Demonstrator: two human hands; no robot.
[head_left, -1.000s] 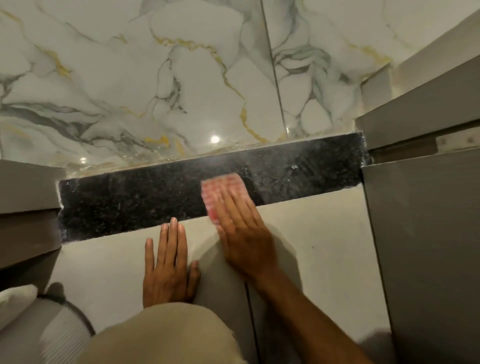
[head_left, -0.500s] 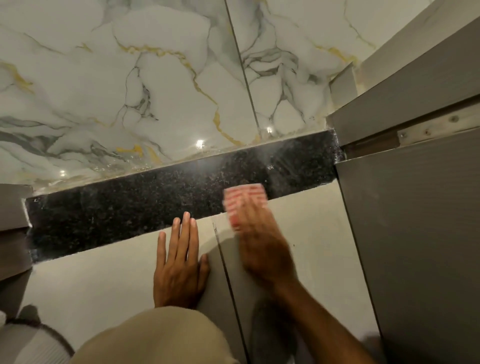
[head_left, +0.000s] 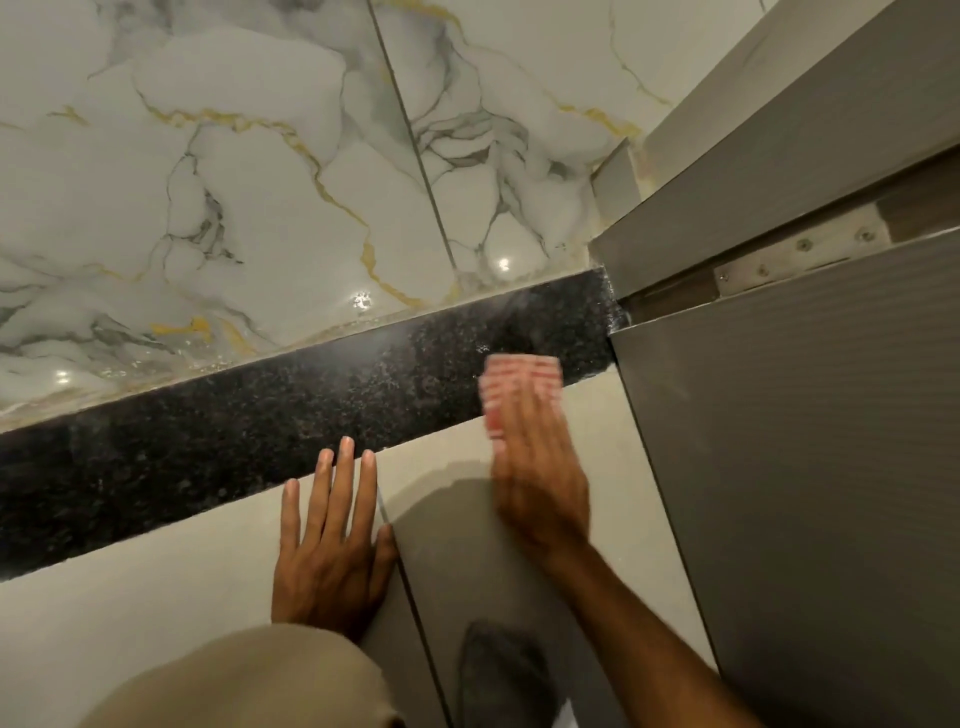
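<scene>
While the left hand (head_left: 332, 540) lies flat on the pale floor tile (head_left: 130, 597), fingers straight, slightly spread and holding nothing, the right hand (head_left: 537, 478) presses a red-and-white checked cloth (head_left: 519, 379) down with flat, stretched fingers; the hand is blurred, so no finer detail shows. The cloth sticks out beyond the right fingertips, lying across the near edge of the black speckled stone strip (head_left: 234, 431), which runs just ahead of both hands. The left fingertips reach that strip's edge. Right of the right hand stands a grey door panel (head_left: 805, 467). Beyond the strip lies white marble with gold veins (head_left: 260, 182). A beige trouser knee (head_left: 249, 680) sits just behind the left hand
</scene>
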